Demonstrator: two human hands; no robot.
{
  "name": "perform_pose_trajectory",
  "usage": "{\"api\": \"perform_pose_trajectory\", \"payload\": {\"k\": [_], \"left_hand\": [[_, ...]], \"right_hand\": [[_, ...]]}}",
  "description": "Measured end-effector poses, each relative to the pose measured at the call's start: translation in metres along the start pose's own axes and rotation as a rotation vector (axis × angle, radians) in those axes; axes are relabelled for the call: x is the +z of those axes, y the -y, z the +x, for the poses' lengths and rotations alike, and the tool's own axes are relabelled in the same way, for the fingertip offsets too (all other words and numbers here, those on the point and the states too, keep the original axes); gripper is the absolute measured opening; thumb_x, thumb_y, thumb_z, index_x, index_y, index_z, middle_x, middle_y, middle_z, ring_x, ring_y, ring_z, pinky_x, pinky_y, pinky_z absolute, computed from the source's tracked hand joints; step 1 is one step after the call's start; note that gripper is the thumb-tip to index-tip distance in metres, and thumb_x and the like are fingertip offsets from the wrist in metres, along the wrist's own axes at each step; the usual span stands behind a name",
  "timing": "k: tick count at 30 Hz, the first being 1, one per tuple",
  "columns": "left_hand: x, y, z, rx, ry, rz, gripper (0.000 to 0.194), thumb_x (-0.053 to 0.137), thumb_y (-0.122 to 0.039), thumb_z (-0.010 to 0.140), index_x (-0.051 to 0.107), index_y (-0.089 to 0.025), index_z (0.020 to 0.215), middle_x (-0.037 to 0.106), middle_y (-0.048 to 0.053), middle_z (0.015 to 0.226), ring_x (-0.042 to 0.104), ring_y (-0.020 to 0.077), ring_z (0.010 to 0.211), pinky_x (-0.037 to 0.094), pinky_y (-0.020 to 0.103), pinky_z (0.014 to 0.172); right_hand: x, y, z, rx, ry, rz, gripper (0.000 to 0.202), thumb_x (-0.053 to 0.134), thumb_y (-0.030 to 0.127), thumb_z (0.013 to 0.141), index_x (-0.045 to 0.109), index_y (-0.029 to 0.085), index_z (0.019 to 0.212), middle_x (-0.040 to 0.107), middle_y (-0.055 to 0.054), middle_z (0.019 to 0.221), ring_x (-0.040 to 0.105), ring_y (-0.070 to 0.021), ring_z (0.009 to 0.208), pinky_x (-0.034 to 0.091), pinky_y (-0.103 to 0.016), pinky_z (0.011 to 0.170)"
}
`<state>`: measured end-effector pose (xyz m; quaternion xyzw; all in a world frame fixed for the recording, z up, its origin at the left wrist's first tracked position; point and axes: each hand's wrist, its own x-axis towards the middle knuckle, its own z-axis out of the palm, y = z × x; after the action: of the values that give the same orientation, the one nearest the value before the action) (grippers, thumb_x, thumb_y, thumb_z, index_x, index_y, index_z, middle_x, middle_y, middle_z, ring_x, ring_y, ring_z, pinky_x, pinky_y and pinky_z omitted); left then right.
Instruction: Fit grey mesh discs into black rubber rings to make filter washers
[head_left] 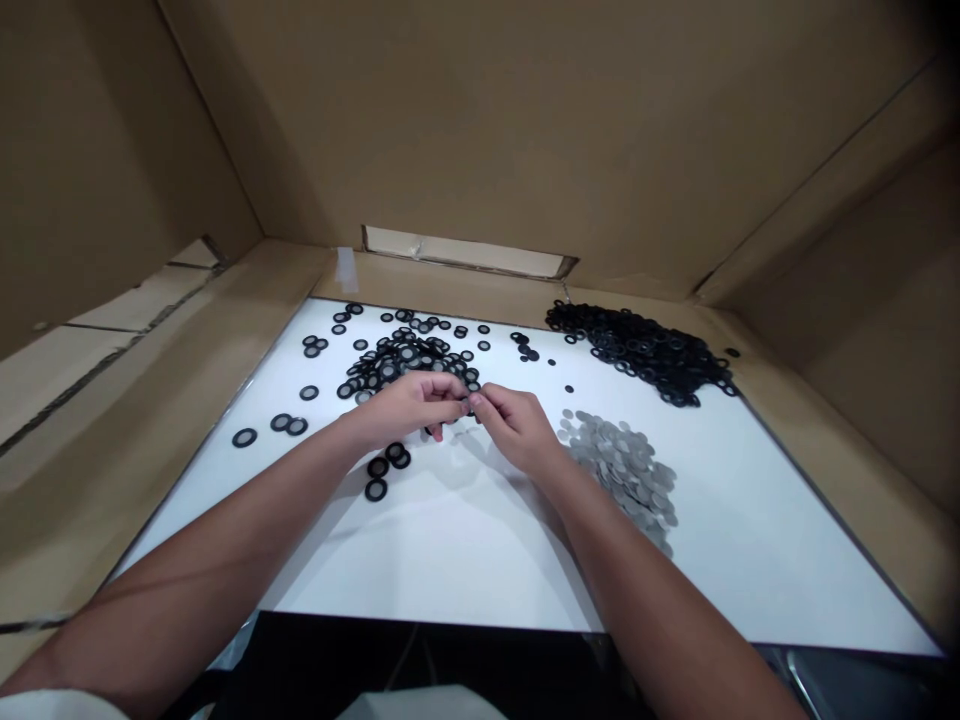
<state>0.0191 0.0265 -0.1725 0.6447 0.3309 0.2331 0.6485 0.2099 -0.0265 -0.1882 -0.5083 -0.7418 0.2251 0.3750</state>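
Observation:
Over the middle of the white board, my left hand (420, 402) and my right hand (516, 422) meet fingertip to fingertip. Both are closed in a pinch around one small piece, mostly covered by the fingers, so its kind cannot be made out. Just behind and left of my left hand lies a heap of black rings with grey discs in them (406, 354). Nearest to my right hand, on its right, is a pile of loose grey discs (626, 460). Farther back on the right is a pile of plain black rings (645, 345).
Cardboard walls (480, 130) enclose the white board (450, 570) at the back and sides. A slot (465, 250) is cut in the back wall. Several disc-filled rings (244, 438) lie scattered to the left. A few small black pieces (529, 353) lie between the back piles.

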Motion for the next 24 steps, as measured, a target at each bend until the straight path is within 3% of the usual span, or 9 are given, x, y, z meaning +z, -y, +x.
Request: {"api": "perform_pose_trajectory", "payload": {"k": [4, 10, 16, 20, 24], "left_hand": [[0.002, -0.001, -0.001, 0.001, 0.060, -0.035, 0.023, 0.069, -0.038, 0.085, 0.065, -0.016, 0.089, 0.065, 0.001, 0.078, 0.063, 0.0127, 0.071, 0.055, 0.022, 0.056], [-0.001, -0.008, -0.003, -0.070, 0.105, -0.109, 0.027, 0.074, -0.037, 0.083, 0.063, -0.014, 0.078, 0.072, 0.004, 0.072, 0.068, 0.0119, 0.063, 0.057, 0.023, 0.062], [-0.011, -0.019, -0.008, -0.115, 0.193, -0.069, 0.024, 0.077, -0.034, 0.081, 0.064, -0.014, 0.080, 0.076, 0.006, 0.076, 0.073, 0.0157, 0.071, 0.059, 0.025, 0.068], [-0.009, -0.017, -0.008, -0.103, 0.161, -0.082, 0.023, 0.076, -0.033, 0.081, 0.064, -0.013, 0.080, 0.073, 0.005, 0.076, 0.071, 0.0149, 0.072, 0.059, 0.026, 0.068], [0.003, -0.008, -0.004, -0.030, 0.075, -0.246, 0.024, 0.075, -0.035, 0.081, 0.066, -0.013, 0.088, 0.065, 0.002, 0.075, 0.063, 0.0115, 0.070, 0.056, 0.022, 0.058]], "right_hand": [[0.003, 0.000, 0.000, 0.006, -0.023, 0.079, 0.040, 0.045, 0.042, 0.099, 0.042, 0.020, 0.065, 0.042, 0.005, 0.058, 0.038, -0.0101, 0.055, 0.030, -0.024, 0.054], [0.005, 0.003, -0.001, 0.044, -0.041, 0.266, 0.042, 0.045, 0.047, 0.098, 0.043, 0.021, 0.065, 0.045, 0.004, 0.058, 0.039, -0.0105, 0.055, 0.034, -0.024, 0.053], [0.005, 0.010, -0.003, -0.024, -0.044, 0.213, 0.041, 0.045, 0.041, 0.098, 0.041, 0.020, 0.063, 0.043, 0.003, 0.058, 0.038, -0.0107, 0.055, 0.033, -0.025, 0.054], [0.005, 0.009, -0.002, -0.061, -0.080, 0.121, 0.040, 0.046, 0.040, 0.098, 0.040, 0.021, 0.063, 0.042, 0.004, 0.059, 0.039, -0.0109, 0.056, 0.033, -0.025, 0.055], [0.007, 0.007, -0.002, 0.000, -0.163, 0.149, 0.039, 0.046, 0.043, 0.098, 0.045, 0.021, 0.066, 0.047, 0.003, 0.059, 0.041, -0.0112, 0.055, 0.035, -0.025, 0.054]]}}
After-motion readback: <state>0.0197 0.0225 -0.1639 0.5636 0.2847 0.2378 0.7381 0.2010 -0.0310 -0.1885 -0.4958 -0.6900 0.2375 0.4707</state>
